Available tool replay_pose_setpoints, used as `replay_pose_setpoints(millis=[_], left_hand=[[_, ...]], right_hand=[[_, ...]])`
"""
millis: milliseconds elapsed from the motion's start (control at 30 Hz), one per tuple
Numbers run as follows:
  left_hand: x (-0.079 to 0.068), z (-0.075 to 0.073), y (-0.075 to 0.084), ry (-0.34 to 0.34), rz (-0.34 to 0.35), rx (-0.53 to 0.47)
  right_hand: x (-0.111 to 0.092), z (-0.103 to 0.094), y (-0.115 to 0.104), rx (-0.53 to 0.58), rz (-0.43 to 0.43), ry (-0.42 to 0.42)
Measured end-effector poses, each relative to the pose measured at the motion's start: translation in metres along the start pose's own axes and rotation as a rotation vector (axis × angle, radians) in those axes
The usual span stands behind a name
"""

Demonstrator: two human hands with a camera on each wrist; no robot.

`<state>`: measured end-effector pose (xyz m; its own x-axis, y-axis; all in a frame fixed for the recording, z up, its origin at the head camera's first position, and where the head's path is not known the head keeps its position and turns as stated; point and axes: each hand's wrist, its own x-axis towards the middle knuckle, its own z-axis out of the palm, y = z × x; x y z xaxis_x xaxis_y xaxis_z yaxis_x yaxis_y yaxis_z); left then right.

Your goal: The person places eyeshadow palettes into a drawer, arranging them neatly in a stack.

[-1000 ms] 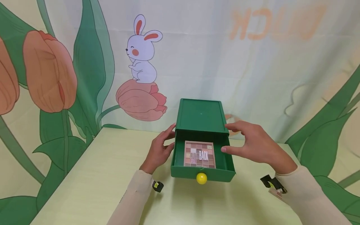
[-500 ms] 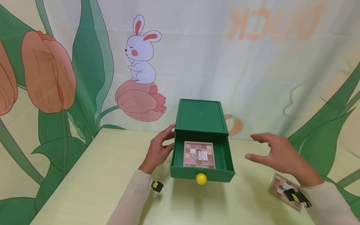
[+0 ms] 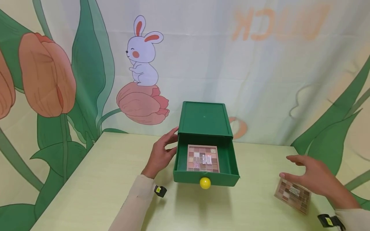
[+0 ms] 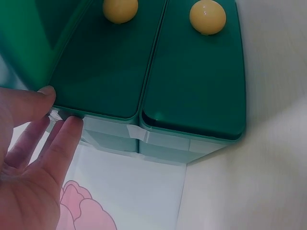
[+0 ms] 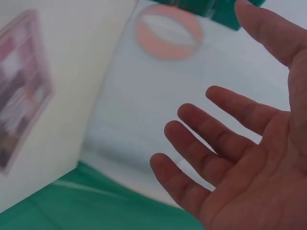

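Observation:
A green drawer cabinet (image 3: 206, 118) stands in the middle of the table. Its top drawer (image 3: 207, 178), with a yellow knob, is pulled out, and a pinkish eyeshadow palette (image 3: 203, 158) lies inside. My left hand (image 3: 160, 157) rests its fingertips against the cabinet's left side; in the left wrist view the thumb and fingers (image 4: 60, 148) lie at the cabinet's edge, beside the shut drawers. Farther right, a second eyeshadow palette (image 3: 292, 196) lies on the table. Above its back edge hovers my right hand (image 3: 319, 176), fingers spread and holding nothing.
Two lower drawer fronts (image 4: 196, 76) with yellow knobs show in the left wrist view. A printed cloth (image 3: 199, 64) with tulips and a rabbit hangs behind the pale table (image 3: 110, 166).
My right hand has left the open drawer's right side and moved right and down to above the second palette. My left hand stays at the cabinet; the drawer remains pulled out.

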<state>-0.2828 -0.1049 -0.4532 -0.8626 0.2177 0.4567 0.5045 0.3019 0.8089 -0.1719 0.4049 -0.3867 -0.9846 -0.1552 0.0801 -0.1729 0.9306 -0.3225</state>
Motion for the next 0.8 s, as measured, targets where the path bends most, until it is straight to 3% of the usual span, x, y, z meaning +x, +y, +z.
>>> replay_pose_setpoints(millis=[467, 800], left_hand=[[0.001, -0.001, -0.001, -0.006, -0.01, 0.003], [-0.001, 0.0, -0.002, 0.008, -0.016, 0.008]], right_hand=[[-0.016, 0.051, 0.066, 0.03, 0.059, -0.099], [-0.021, 0.074, 0.074, 0.076, 0.096, -0.111]])
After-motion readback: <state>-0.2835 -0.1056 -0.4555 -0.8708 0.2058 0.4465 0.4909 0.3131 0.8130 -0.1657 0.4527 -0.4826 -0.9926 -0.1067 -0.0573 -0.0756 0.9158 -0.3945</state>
